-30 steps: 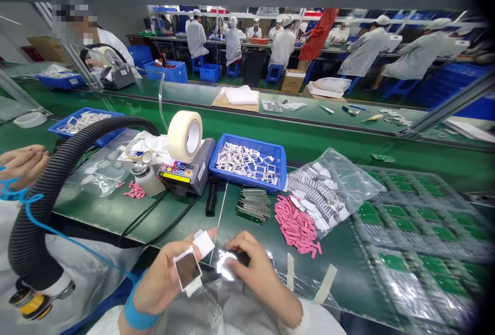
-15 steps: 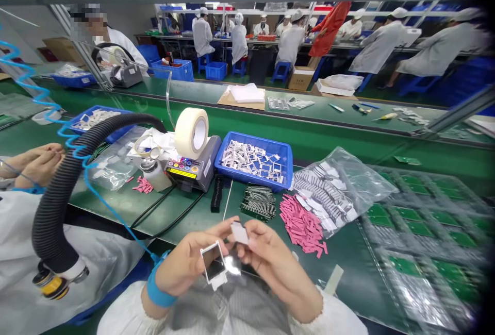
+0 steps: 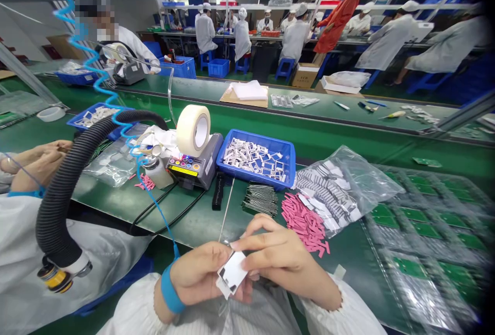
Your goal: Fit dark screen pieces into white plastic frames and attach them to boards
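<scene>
Close to my body, my left hand (image 3: 204, 272) wears a blue wrist strap and grips a small white plastic frame (image 3: 223, 288), its thumb on the near edge. Over the frame lies a small white rectangular panel (image 3: 233, 269) with dark marks at its corners. From the right, my right hand (image 3: 276, 255) pinches the panel's upper right edge between thumb and fingers. Most of the frame is hidden beneath the panel. Past my hands lie a stack of thin dark strips (image 3: 260, 200) and a heap of pink strips (image 3: 303, 224).
A blue bin (image 3: 257, 160) of white frames stands beside a tape dispenser (image 3: 195, 165). Right are a plastic bag (image 3: 340, 190) of small panels and clear trays (image 3: 415, 268) of green boards. A black hose (image 3: 58, 201) arches at left, near a co-worker's hands (image 3: 38, 167).
My hands have come together. The panel my right hand held apart now lies over the frame in my left hand, white face up. The blue coiled cord has shifted right.
</scene>
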Action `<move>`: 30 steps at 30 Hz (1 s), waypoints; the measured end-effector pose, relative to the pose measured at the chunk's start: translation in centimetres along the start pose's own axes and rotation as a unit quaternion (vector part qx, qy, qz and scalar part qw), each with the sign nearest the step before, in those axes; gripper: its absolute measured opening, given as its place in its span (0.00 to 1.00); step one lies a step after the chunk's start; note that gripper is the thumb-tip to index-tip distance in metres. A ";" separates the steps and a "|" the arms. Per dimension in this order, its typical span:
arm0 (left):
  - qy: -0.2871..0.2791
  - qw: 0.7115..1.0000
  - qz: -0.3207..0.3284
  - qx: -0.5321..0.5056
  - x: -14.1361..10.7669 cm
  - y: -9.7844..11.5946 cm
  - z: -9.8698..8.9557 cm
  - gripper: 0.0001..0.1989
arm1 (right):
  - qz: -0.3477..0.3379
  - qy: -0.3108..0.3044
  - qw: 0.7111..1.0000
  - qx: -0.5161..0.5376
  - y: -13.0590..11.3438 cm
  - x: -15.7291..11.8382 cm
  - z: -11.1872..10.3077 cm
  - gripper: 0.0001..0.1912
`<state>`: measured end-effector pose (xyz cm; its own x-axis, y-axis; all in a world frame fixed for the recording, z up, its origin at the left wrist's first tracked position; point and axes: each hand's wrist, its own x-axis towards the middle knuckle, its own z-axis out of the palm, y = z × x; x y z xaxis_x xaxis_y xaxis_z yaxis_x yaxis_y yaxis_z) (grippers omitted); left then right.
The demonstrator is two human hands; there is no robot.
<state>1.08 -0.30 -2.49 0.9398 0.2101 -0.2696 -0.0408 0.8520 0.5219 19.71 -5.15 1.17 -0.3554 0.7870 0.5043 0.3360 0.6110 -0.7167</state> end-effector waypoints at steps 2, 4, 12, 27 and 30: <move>0.002 1.000 -0.001 -0.010 0.1 -0.1 0.1 0.25 | -0.002 -0.005 1.000 -0.002 0.2 -0.3 0.0 0.10; 0.006 1.000 0.001 -0.020 0.2 -0.4 0.1 0.23 | -0.014 -0.016 1.000 -0.007 0.3 -0.4 0.0 0.09; 0.039 0.999 0.036 -0.006 0.0 -1.5 -0.9 0.17 | -0.009 -0.075 0.988 -0.138 -1.1 -2.1 -0.7 0.16; 0.063 0.997 0.022 0.029 0.6 -2.3 -1.9 0.22 | 0.441 0.139 0.778 -0.426 10.5 -8.1 -2.6 0.04; 0.061 0.997 0.032 0.046 0.3 -2.1 -1.5 0.24 | 0.437 0.135 0.772 -0.441 10.9 -7.7 -2.5 0.07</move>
<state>0.96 -1.27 -4.88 0.8879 0.3246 -0.3261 -0.0637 0.7886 0.6116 28.28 -4.36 -9.34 0.4982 0.8482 0.1798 0.8502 -0.4373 -0.2931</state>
